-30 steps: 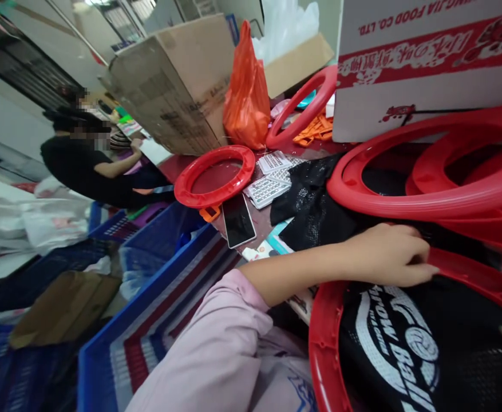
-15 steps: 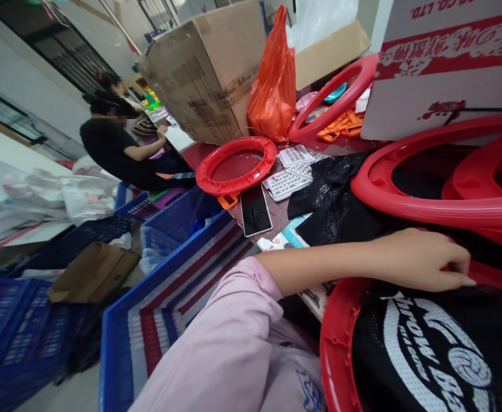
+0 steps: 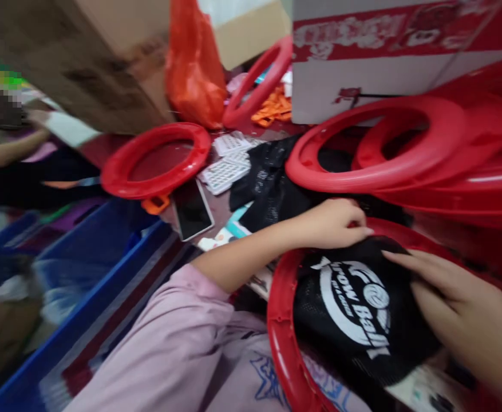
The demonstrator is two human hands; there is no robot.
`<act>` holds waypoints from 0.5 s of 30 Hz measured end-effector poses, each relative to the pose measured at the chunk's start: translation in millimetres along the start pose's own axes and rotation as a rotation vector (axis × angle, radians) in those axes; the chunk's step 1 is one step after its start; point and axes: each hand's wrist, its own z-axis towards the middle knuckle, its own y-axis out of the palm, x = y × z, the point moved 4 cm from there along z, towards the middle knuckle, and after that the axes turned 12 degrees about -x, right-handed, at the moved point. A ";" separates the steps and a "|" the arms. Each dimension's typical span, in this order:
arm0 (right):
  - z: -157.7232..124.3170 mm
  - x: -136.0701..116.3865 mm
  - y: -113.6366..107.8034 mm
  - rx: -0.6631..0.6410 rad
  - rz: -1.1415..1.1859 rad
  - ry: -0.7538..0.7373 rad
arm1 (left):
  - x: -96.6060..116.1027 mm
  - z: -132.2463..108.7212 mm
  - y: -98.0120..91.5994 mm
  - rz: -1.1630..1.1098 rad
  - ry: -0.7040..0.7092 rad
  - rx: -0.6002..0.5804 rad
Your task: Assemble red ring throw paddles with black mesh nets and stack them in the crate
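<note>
A black mesh cloth [image 3: 340,309] with white "Throw Ball" lettering lies inside a red plastic ring [image 3: 281,337], which leans against my lap. My left hand [image 3: 339,223] is closed at the ring's far rim, its thumb and fingers pinching the cloth's upper edge. On the other side my right hand [image 3: 457,297] holds the cloth's right edge, with a finger lying along its top; the rest of its grip is hidden. Beyond the left hand, another black mesh cloth [image 3: 272,183] lies crumpled on the table.
Stacked red rings [image 3: 311,166] lie behind my hands. Another red ring [image 3: 156,186], a phone [image 3: 193,212] and white trays of small parts [image 3: 227,171] are on the table. An orange bag [image 3: 194,74] and cartons [image 3: 340,86] stand behind. Blue crates [image 3: 87,286] are left; a co-worker's arm [image 3: 14,147] shows far left.
The view has swung right, so things appear farther left. My right hand has come into view at the cloth's right edge. The left hand stays at the ring's far rim.
</note>
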 end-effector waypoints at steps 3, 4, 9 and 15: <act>2.1 -9.5 -12.5 0.088 0.077 0.013 | -4.7 -0.4 -5.7 -0.121 -0.042 0.025; 3.5 -13.2 -14.9 0.093 0.088 0.003 | -5.9 -0.5 -7.5 -0.155 -0.054 0.027; 5.2 -23.8 -19.8 0.129 0.133 -0.043 | -7.2 -2.1 -11.8 -0.277 -0.167 -0.011; 5.9 -21.2 -9.8 0.049 -0.081 -0.066 | 1.4 -3.3 -12.9 -0.100 -0.074 -0.067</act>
